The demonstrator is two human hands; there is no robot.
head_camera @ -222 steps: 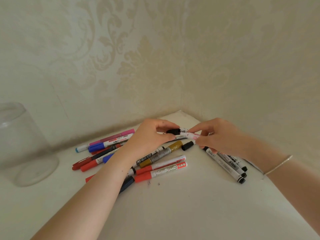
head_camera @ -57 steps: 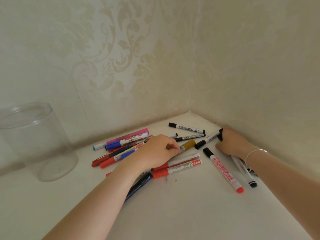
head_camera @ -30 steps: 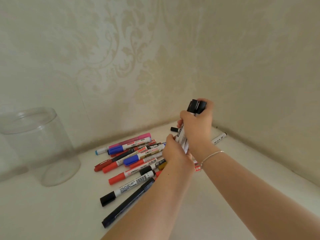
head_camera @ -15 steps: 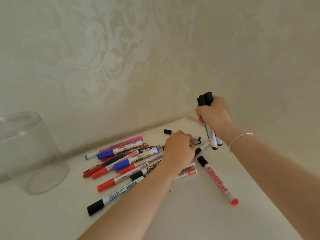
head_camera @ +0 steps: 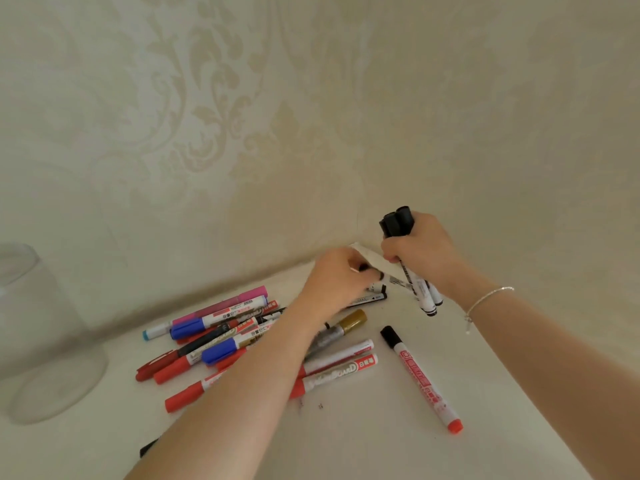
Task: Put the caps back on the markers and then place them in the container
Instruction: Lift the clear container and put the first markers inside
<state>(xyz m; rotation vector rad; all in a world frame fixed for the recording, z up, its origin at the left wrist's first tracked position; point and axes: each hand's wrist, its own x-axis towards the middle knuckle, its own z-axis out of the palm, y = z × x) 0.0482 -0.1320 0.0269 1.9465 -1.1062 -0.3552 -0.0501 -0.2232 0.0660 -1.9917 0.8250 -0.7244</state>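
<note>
Clear plastic container (head_camera: 41, 341) stood at far left of worktop (head_camera: 346, 438), nothing seen inside. Bundle of black-capped markers (head_camera: 414, 271) gripped upright by right hand (head_camera: 424, 254). White marker (head_camera: 381, 268) pinched by left hand (head_camera: 332, 285) fingers above loose marker pile (head_camera: 242, 341).

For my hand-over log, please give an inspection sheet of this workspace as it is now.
Surface: white table, tiny dark specks.
Job's things: loose markers piled; clear container at left, seemingly empty.
Clutter: nothing seen.
Grippers: right hand grips bundle of black-capped markers upright; left hand holds white marker.
Cables: nothing seen.
Surroundings: patterned wallpaper, corner.
</note>
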